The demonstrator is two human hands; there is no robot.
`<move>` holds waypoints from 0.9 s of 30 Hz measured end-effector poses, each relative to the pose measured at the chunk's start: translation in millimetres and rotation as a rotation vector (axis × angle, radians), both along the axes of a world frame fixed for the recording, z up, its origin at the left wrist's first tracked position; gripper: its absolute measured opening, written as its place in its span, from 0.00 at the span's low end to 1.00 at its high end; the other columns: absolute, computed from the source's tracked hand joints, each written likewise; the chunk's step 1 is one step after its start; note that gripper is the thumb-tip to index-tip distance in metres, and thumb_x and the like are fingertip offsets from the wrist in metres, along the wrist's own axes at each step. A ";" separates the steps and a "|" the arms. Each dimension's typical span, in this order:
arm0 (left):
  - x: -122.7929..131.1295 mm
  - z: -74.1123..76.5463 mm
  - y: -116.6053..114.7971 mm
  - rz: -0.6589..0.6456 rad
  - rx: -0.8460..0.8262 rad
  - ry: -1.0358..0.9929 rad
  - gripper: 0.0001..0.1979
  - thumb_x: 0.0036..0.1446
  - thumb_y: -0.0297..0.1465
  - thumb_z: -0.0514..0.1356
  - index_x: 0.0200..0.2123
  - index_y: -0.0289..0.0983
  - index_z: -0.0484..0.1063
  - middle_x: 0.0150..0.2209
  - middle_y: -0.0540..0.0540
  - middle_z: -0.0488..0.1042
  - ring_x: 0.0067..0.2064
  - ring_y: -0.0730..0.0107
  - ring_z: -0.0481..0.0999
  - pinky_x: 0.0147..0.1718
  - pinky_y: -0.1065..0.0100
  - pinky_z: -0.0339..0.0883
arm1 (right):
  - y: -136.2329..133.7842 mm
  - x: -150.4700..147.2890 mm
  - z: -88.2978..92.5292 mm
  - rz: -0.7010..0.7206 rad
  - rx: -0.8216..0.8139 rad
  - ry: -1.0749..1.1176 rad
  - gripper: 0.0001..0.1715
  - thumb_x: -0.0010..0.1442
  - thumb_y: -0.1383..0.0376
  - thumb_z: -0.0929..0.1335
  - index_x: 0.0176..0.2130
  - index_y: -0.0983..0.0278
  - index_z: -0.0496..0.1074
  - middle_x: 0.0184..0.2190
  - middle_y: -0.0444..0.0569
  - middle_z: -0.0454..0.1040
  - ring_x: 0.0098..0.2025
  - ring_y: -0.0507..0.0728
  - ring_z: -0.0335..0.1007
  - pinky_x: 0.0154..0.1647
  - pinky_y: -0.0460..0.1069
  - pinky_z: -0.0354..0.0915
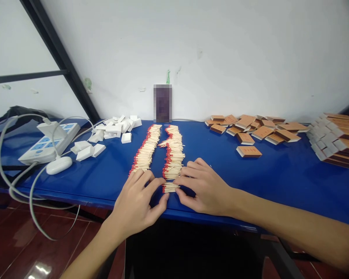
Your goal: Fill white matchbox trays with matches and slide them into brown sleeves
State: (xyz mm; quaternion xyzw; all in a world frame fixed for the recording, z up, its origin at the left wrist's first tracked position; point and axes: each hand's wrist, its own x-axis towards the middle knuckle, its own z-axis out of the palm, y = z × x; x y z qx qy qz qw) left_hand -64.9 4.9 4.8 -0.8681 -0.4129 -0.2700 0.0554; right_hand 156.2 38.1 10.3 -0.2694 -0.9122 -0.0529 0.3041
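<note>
A small bundle of matches lies near the table's front edge, red heads to the left. My left hand holds its head end, index finger at the far side and thumb at the near side. At the plain end, my right hand grips the sticks between thumb and index finger. Just beyond the bundle, a long row of matches runs away from me, with a few sticks jutting out crookedly. A second row of matches lies to its left, its near end partly hidden by my left hand.
White inner matchbox trays lie heaped at the left, beside a power strip with looping cables. Orange matchbox sleeves are scattered at the right. Stacked matchboxes stand farther right. A blurred dark upright object stands by the wall.
</note>
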 end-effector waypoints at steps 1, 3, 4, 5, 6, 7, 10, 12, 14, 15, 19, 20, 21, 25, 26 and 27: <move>0.3 -0.1 0.2 0.005 0.008 0.001 0.12 0.64 0.33 0.56 0.47 0.36 0.73 0.37 0.45 0.69 0.40 0.61 0.67 0.45 0.57 0.63 | -0.1 0.0 -0.2 -0.009 -0.004 -0.003 0.11 0.61 0.66 0.66 0.31 0.66 0.78 0.25 0.46 0.70 0.30 0.54 0.58 0.35 0.52 0.49; 0.7 -0.2 0.6 0.013 0.018 0.009 0.13 0.64 0.34 0.56 0.49 0.36 0.73 0.37 0.45 0.69 0.40 0.60 0.67 0.44 0.57 0.63 | 0.0 0.0 -0.8 -0.026 -0.018 -0.012 0.11 0.61 0.66 0.66 0.33 0.66 0.78 0.26 0.47 0.71 0.31 0.55 0.59 0.35 0.52 0.50; 0.9 -0.1 0.8 0.016 0.017 0.014 0.14 0.64 0.34 0.56 0.49 0.36 0.73 0.37 0.44 0.69 0.40 0.60 0.67 0.44 0.57 0.63 | 0.1 -0.1 -1.2 -0.034 -0.024 -0.016 0.11 0.62 0.66 0.66 0.33 0.66 0.78 0.27 0.47 0.71 0.31 0.55 0.59 0.36 0.52 0.50; 1.0 -0.1 1.0 0.017 0.013 0.018 0.14 0.64 0.34 0.56 0.50 0.36 0.73 0.37 0.44 0.69 0.40 0.60 0.67 0.43 0.57 0.63 | 0.3 -0.2 -1.6 -0.039 -0.030 -0.019 0.11 0.62 0.65 0.66 0.34 0.66 0.78 0.27 0.47 0.71 0.31 0.55 0.59 0.36 0.53 0.50; 1.1 0.0 1.1 0.018 0.010 0.021 0.14 0.65 0.34 0.56 0.49 0.35 0.74 0.37 0.44 0.69 0.40 0.60 0.67 0.43 0.57 0.63 | 0.5 -0.2 -2.0 -0.043 -0.034 -0.021 0.11 0.62 0.65 0.66 0.34 0.65 0.78 0.27 0.47 0.71 0.31 0.55 0.59 0.36 0.53 0.50; 1.1 0.1 1.2 0.018 0.006 0.022 0.14 0.65 0.34 0.56 0.49 0.35 0.74 0.37 0.44 0.69 0.40 0.60 0.67 0.43 0.57 0.63 | 0.7 -0.3 -2.3 -0.045 -0.036 -0.021 0.11 0.62 0.65 0.66 0.34 0.65 0.78 0.28 0.47 0.72 0.32 0.55 0.60 0.36 0.53 0.50; 1.2 0.3 1.3 0.023 -0.001 0.028 0.14 0.65 0.35 0.56 0.49 0.36 0.74 0.37 0.44 0.69 0.40 0.60 0.67 0.43 0.57 0.64 | 0.9 0.0 -2.6 -0.048 -0.041 -0.022 0.11 0.62 0.65 0.66 0.34 0.65 0.78 0.28 0.48 0.72 0.32 0.55 0.60 0.37 0.53 0.50; 1.1 0.4 1.2 0.025 -0.005 0.030 0.14 0.64 0.35 0.56 0.49 0.37 0.74 0.37 0.44 0.69 0.40 0.60 0.68 0.43 0.57 0.64 | 0.8 0.2 -2.4 -0.049 -0.046 -0.029 0.11 0.62 0.65 0.66 0.34 0.65 0.78 0.28 0.48 0.72 0.32 0.55 0.60 0.36 0.53 0.50; 1.1 0.3 1.0 0.027 -0.003 0.031 0.14 0.64 0.35 0.56 0.49 0.37 0.75 0.37 0.44 0.69 0.41 0.60 0.68 0.43 0.57 0.64 | 0.6 0.2 -2.0 -0.049 -0.049 -0.033 0.11 0.62 0.65 0.66 0.34 0.65 0.78 0.27 0.47 0.72 0.31 0.55 0.59 0.36 0.53 0.50; 1.0 0.3 1.0 0.027 -0.001 0.033 0.14 0.65 0.35 0.56 0.49 0.37 0.74 0.37 0.44 0.69 0.41 0.60 0.68 0.43 0.57 0.64 | 0.5 0.1 -1.9 -0.048 -0.050 -0.032 0.11 0.62 0.65 0.66 0.34 0.66 0.78 0.27 0.47 0.71 0.31 0.55 0.58 0.36 0.53 0.50; 0.8 0.4 1.0 0.027 0.010 0.045 0.15 0.65 0.35 0.56 0.51 0.37 0.74 0.37 0.44 0.69 0.40 0.60 0.68 0.43 0.57 0.64 | 0.5 -0.4 -1.6 -0.043 -0.061 -0.019 0.11 0.62 0.64 0.66 0.34 0.66 0.78 0.27 0.47 0.72 0.31 0.55 0.58 0.36 0.52 0.50; 0.7 0.4 1.1 0.027 0.009 0.047 0.15 0.65 0.35 0.55 0.51 0.37 0.74 0.37 0.44 0.69 0.40 0.60 0.68 0.43 0.57 0.64 | 0.6 -0.5 -1.6 -0.041 -0.063 -0.017 0.10 0.61 0.65 0.66 0.34 0.66 0.78 0.27 0.47 0.72 0.32 0.55 0.59 0.36 0.52 0.50; 0.6 0.4 1.2 0.026 0.009 0.049 0.15 0.65 0.35 0.55 0.51 0.37 0.74 0.37 0.44 0.69 0.40 0.60 0.68 0.42 0.57 0.64 | 0.6 -0.6 -1.7 -0.041 -0.062 -0.017 0.10 0.61 0.65 0.66 0.34 0.66 0.78 0.28 0.48 0.72 0.32 0.55 0.59 0.36 0.52 0.50; 0.6 0.4 1.9 0.017 0.010 0.049 0.16 0.65 0.35 0.56 0.51 0.35 0.74 0.37 0.44 0.69 0.40 0.60 0.68 0.42 0.57 0.64 | 0.6 -0.5 -2.0 -0.042 -0.056 -0.025 0.11 0.62 0.65 0.66 0.34 0.66 0.78 0.27 0.48 0.72 0.32 0.55 0.58 0.37 0.53 0.50; 0.6 0.5 2.0 0.015 0.009 0.048 0.16 0.65 0.35 0.56 0.51 0.35 0.74 0.37 0.44 0.69 0.40 0.60 0.68 0.43 0.57 0.64 | 0.5 -0.5 -2.2 -0.042 -0.057 -0.026 0.11 0.62 0.65 0.66 0.35 0.66 0.78 0.27 0.47 0.72 0.32 0.55 0.58 0.37 0.53 0.50; 0.7 0.6 2.1 0.014 0.006 0.047 0.16 0.65 0.35 0.56 0.51 0.35 0.74 0.37 0.44 0.69 0.40 0.60 0.68 0.43 0.57 0.64 | 0.4 -0.5 -2.2 -0.042 -0.059 -0.027 0.11 0.61 0.65 0.66 0.35 0.66 0.78 0.28 0.47 0.72 0.32 0.55 0.58 0.37 0.53 0.50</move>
